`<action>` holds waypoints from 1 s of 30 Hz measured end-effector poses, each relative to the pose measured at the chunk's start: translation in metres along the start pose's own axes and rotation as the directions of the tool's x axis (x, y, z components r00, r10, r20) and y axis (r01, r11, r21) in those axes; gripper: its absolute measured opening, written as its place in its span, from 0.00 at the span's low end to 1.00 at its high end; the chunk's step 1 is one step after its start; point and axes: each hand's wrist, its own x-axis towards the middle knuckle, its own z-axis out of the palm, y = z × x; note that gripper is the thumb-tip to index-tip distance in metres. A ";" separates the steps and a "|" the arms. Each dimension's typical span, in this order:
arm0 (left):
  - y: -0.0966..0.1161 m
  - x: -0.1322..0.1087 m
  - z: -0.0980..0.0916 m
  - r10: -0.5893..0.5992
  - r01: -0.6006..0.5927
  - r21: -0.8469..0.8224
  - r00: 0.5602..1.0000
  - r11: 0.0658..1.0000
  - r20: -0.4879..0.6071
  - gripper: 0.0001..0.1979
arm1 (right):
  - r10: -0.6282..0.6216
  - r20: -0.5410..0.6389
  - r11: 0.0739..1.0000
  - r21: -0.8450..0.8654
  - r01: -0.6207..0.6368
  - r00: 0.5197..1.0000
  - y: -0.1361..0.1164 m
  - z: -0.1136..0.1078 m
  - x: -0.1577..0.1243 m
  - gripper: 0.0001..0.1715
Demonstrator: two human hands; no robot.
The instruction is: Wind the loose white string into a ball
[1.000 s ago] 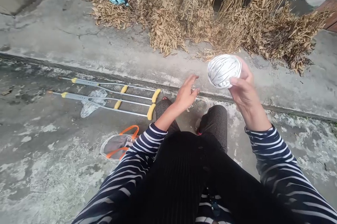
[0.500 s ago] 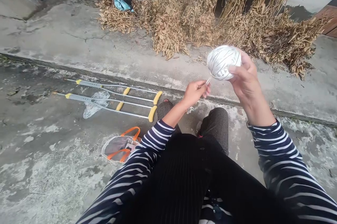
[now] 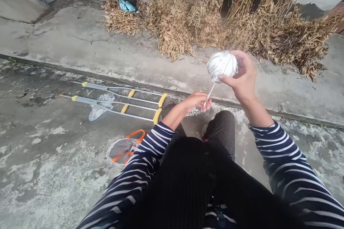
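My right hand (image 3: 243,78) grips a white ball of wound cord (image 3: 221,66), held up in front of me at chest height. A loose white strand (image 3: 209,94) runs from the ball down and left. My left hand (image 3: 197,101) is closed in a pinch on the end of that strand, just below the ball and above my knees. Both arms wear dark sleeves with white stripes.
Bundles of dry brown stalks and leaves (image 3: 204,17) stand along the far wall. A pair of grey crutches with yellow pads (image 3: 120,101) lies on the concrete to my left, beside a clear plastic bag (image 3: 100,109). A bag with orange handles (image 3: 123,148) lies near my left elbow.
My left hand went from open with spread fingers to pinching the strand, then pulled it down away from the ball. My right hand turned the ball slightly left.
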 end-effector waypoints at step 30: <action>0.040 -0.027 0.018 0.249 -0.248 0.069 0.969 0.966 0.002 0.25 | 0.060 -0.097 0.986 0.159 -0.044 0.994 -0.011 -0.014 0.047 0.45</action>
